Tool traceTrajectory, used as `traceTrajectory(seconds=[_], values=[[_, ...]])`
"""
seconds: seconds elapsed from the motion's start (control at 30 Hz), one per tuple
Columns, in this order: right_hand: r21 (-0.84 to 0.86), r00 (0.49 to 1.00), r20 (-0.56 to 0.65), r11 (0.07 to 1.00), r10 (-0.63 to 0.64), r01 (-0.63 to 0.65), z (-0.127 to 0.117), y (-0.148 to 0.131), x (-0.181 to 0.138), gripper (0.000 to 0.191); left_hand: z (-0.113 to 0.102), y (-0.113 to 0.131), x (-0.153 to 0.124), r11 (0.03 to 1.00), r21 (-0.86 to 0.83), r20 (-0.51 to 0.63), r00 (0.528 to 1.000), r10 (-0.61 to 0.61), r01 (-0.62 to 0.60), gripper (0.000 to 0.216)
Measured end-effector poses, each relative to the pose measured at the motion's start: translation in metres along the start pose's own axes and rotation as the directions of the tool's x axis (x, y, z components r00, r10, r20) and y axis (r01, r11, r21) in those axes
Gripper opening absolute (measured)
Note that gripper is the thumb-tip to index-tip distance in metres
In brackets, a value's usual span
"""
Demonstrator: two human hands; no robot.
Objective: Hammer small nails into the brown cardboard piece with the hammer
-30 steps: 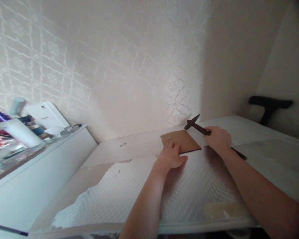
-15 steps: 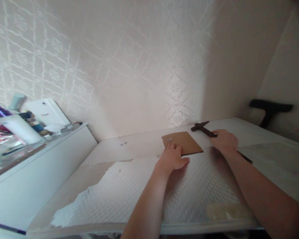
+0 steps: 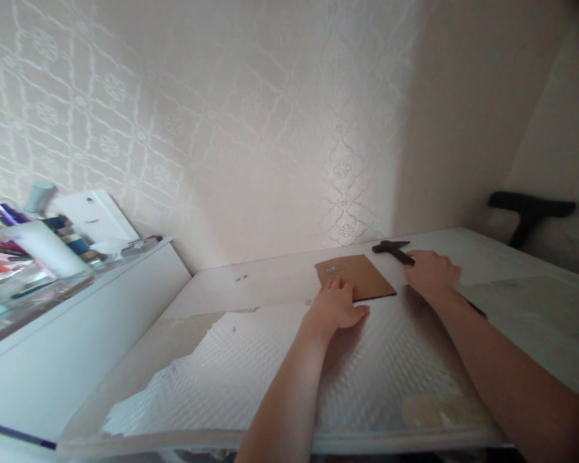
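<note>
A flat brown board [image 3: 367,276] lies on the white table, with small silvery bits, perhaps nails, near its left edge [image 3: 330,269]. My left hand [image 3: 336,307] rests on the board's near left part, fingers stretched out and thumb spread to the right. In my right hand [image 3: 431,273] is a hammer [image 3: 399,253], gripped round its dark handle. The hammer's head is just beyond the board's right far corner, by the wall. The handle's end shows behind my right wrist.
A white cabinet [image 3: 125,302] at left bears bottles, a white box [image 3: 96,215] and other clutter. Two tiny dark pieces [image 3: 241,278] lie on the table [image 3: 270,283], left of the board. A black T-shaped object [image 3: 531,209] stands beyond the right edge. Patterned wallpaper [image 3: 251,128] covers the back wall.
The hammer's head has dipped very slightly in my right hand. The whole view has shifted a little; my left hand and the board keep their places relative to each other.
</note>
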State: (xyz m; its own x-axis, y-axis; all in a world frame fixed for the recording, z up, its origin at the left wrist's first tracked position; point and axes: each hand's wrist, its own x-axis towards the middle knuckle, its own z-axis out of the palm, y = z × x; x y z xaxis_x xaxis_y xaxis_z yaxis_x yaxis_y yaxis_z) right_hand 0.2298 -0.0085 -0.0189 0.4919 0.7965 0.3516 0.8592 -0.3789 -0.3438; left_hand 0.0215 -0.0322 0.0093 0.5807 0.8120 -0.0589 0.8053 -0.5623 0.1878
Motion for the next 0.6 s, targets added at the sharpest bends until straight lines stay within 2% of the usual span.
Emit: traceTrajectory(seconds=[0.07, 0.1, 0.17, 0.23, 0.3, 0.37, 0.5, 0.6], values=[[0.032, 0.983, -0.075, 0.985, -0.167, 0.170, 0.005, -0.009, -0.003, 0.037, 0.000, 0.000, 0.001, 1.000, 0.007, -0.012, 1.000, -0.001, 0.001, 0.062], [0.063, 0.956, -0.103, 0.957, -0.275, 0.282, 0.009, -0.014, -0.004, 0.038, 0.000, 0.000, 0.001, 1.000, 0.011, -0.019, 1.000, 0.000, 0.001, 0.061], [0.118, 0.876, -0.113, 0.869, -0.470, 0.481, 0.021, -0.022, -0.007, 0.038, 0.001, -0.001, 0.001, 1.000, 0.018, -0.039, 0.999, 0.008, -0.007, 0.057], [0.145, 0.802, -0.073, 0.789, -0.593, 0.596, 0.034, -0.028, -0.010, 0.043, 0.001, -0.001, 0.001, 0.999, 0.029, -0.065, 0.998, 0.017, -0.015, 0.053], [0.182, 0.761, -0.009, 0.747, -0.649, 0.640, 0.044, -0.031, -0.013, 0.044, 0.000, -0.001, 0.002, 0.999, 0.041, -0.124, 0.992, 0.025, -0.020, 0.047], [0.217, 0.754, 0.041, 0.743, -0.655, 0.634, 0.048, -0.032, -0.013, 0.044, -0.001, 0.001, 0.003, 0.999, 0.033, -0.229, 0.973, 0.038, -0.031, 0.037], [0.269, 0.734, 0.094, 0.727, -0.672, 0.631, 0.045, -0.031, -0.009, 0.042, -0.002, 0.009, 0.010, 0.995, -0.071, -0.499, 0.866, 0.025, -0.070, 0.026], [0.282, 0.727, 0.088, 0.717, -0.681, 0.638, 0.044, -0.031, -0.007, 0.040, -0.001, 0.009, 0.019, 0.987, -0.146, -0.596, 0.802, -0.039, -0.060, 0.026]])
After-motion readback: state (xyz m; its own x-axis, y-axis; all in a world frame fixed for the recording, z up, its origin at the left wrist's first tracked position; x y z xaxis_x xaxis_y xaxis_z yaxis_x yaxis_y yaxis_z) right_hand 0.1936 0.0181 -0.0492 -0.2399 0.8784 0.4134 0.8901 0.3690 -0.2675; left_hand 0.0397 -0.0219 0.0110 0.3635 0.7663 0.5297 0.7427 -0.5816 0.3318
